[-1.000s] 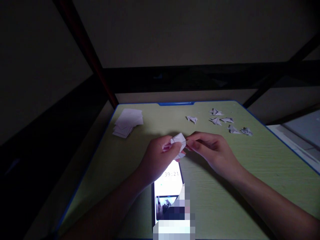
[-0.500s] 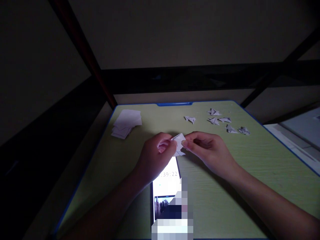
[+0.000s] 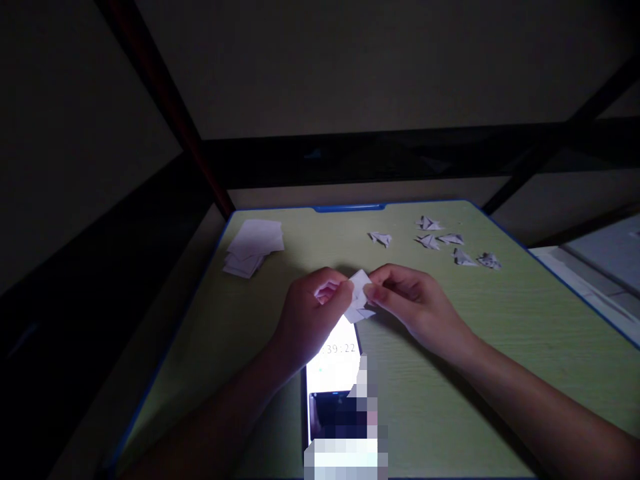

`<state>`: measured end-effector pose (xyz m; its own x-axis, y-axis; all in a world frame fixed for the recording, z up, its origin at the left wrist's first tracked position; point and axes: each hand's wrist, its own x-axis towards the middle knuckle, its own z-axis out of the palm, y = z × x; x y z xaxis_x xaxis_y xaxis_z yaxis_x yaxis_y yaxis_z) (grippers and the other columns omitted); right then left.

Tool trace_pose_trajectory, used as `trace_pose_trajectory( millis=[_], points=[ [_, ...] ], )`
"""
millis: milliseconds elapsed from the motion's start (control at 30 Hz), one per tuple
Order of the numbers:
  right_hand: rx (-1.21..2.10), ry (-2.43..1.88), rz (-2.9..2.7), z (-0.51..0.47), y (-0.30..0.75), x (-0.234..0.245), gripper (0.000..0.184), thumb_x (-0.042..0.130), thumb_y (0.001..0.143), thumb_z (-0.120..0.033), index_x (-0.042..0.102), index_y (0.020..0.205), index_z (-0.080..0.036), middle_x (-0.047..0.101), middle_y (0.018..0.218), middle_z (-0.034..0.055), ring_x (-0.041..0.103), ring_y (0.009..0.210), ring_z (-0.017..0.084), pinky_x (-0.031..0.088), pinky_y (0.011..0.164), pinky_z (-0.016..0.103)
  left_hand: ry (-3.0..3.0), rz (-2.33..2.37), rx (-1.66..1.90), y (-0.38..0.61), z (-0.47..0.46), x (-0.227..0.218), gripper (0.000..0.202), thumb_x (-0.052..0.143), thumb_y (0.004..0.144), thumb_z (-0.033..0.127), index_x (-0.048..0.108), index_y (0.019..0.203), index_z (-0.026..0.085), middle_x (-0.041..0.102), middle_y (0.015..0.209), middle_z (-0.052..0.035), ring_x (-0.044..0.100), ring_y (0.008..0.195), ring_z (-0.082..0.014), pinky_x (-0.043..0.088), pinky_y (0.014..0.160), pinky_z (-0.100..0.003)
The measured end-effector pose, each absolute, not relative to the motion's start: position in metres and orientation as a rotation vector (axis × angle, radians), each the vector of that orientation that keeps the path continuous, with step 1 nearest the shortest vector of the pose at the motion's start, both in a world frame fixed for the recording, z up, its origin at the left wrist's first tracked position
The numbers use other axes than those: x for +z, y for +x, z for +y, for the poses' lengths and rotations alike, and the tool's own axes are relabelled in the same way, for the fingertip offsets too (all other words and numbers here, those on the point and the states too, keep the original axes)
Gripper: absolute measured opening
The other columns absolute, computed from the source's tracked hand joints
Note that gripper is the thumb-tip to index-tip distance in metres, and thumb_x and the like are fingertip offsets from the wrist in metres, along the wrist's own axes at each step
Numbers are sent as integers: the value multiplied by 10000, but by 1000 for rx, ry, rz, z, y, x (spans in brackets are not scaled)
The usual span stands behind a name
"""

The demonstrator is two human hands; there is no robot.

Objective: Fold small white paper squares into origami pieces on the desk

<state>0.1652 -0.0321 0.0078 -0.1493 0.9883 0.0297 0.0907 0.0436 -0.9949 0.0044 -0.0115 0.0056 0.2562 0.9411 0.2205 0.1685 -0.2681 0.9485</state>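
Observation:
Between both hands, above the top end of a lit phone (image 3: 333, 370), is a small piece of folded white paper (image 3: 359, 298). My left hand (image 3: 316, 308) pinches its left side between thumb and fingers. On its right side, my right hand (image 3: 417, 300) pinches it, with the thumb lying on the near face. A pointed flap sticks out at the paper's lower edge. The fingertips behind the paper are hidden. The phone's screen shows digits, partly covered by my left hand.
A stack of white paper sheets (image 3: 255, 240) lies at the table's far left. Several small folded paper figures (image 3: 427, 241) are at the far right, with one folded figure (image 3: 381, 239) apart from them. The green table (image 3: 500, 333) has a blue edge, with a wall behind it.
The folded paper has tilted and its lower part now reaches further down, showing more of the pointed flap. Both hands keep their pinch, with only slight movement.

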Motion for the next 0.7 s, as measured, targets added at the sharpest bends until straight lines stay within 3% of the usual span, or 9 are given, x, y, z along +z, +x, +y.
trace_pose_trajectory(
  millis=[300, 400, 500, 700],
  points=[
    [1263, -1210, -1388, -30, 160, 5, 155, 617, 746, -285, 559, 763, -142, 565, 669, 13, 521, 603, 127, 385, 552, 278, 1941, 1050, 1152, 3, -11, -1, 68, 563, 794, 163, 629, 794, 148, 615, 673, -2, 543, 592, -91, 435, 523, -202],
    [1279, -1226, -1378, -31, 161, 6, 148, 617, 737, -278, 559, 757, -144, 565, 647, 7, 500, 558, 115, 361, 507, 264, 2229, 973, 1282, -2, -11, 1, 177, 579, 777, 115, 611, 943, 166, 594, 877, -36, 561, 740, -111, 482, 644, -240],
    [1313, -1216, -1387, -31, 161, 8, 139, 626, 724, -267, 558, 749, -149, 574, 650, 5, 483, 542, 104, 352, 494, 257, 2421, 905, 1295, -6, -10, 2, 190, 553, 786, 78, 601, 936, 183, 538, 998, -54, 555, 889, -139, 491, 766, -294],
    [1278, -1200, -1421, -31, 162, 8, 124, 623, 728, -267, 572, 714, -154, 553, 623, -13, 459, 534, 93, 347, 493, 245, 2405, 915, 1235, -5, -10, 1, 236, 537, 805, 87, 565, 1019, 182, 539, 985, -58, 557, 877, -141, 510, 733, -283]
  ],
)
